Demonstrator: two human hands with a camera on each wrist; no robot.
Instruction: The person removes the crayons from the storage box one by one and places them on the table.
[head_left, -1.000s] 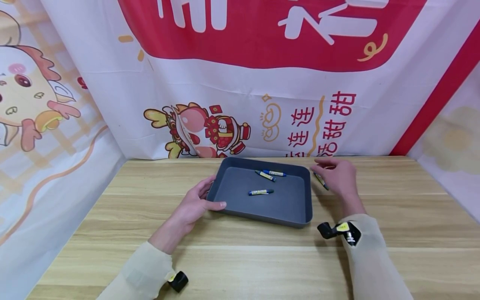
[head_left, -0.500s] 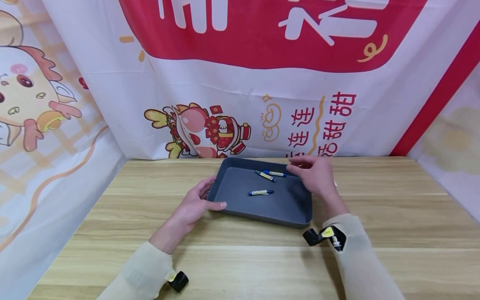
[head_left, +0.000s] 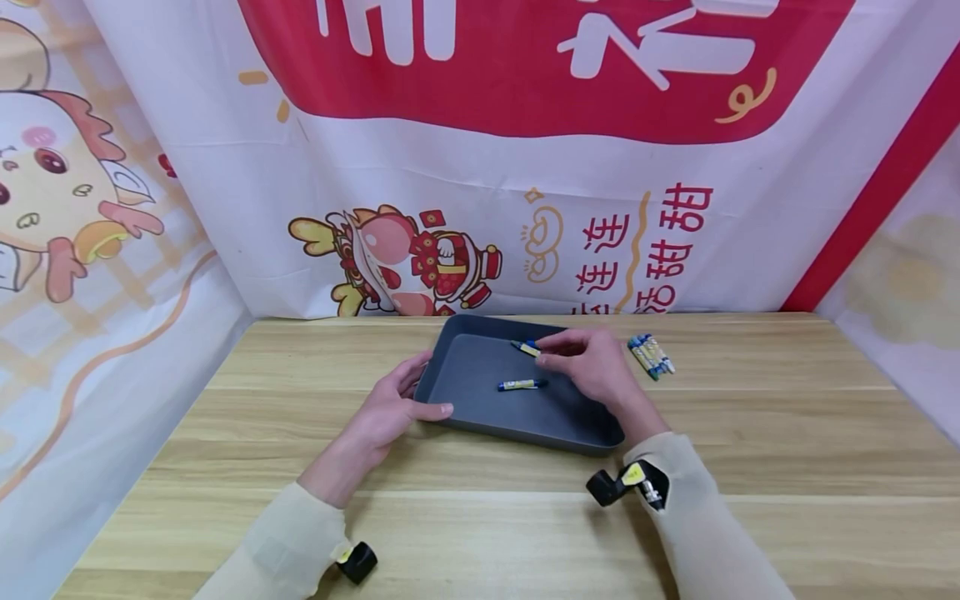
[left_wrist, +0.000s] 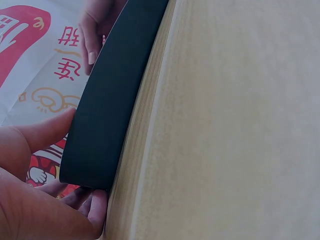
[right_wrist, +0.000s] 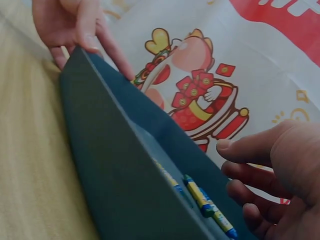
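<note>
My left hand [head_left: 386,412] grips the left end of a dark grey rectangular tray [head_left: 465,375], its thumb over the rim and the other fingers against the outer wall and underside. Inside the tray, a crayon [head_left: 521,385] with a yellow wrapper lies near the middle. Two more lie close together toward the back, one a dark-tipped crayon [right_wrist: 197,196], the other a blue-tipped crayon [right_wrist: 218,218]. Over the tray's back right part is my right hand [head_left: 592,367], fingers loosely bent and apart, nothing between them in the right wrist view. Its fingertips come close to the back pair.
Several crayons [head_left: 651,357] lie side by side on the wooden table [head_left: 480,533], right of the tray. A printed white and red cloth [head_left: 480,158] hangs along the table's back edge.
My right hand has moved left from the crayons beside the tray to above the crayons inside it, uncovering the row on the table. My left hand and the tray stay in place.
</note>
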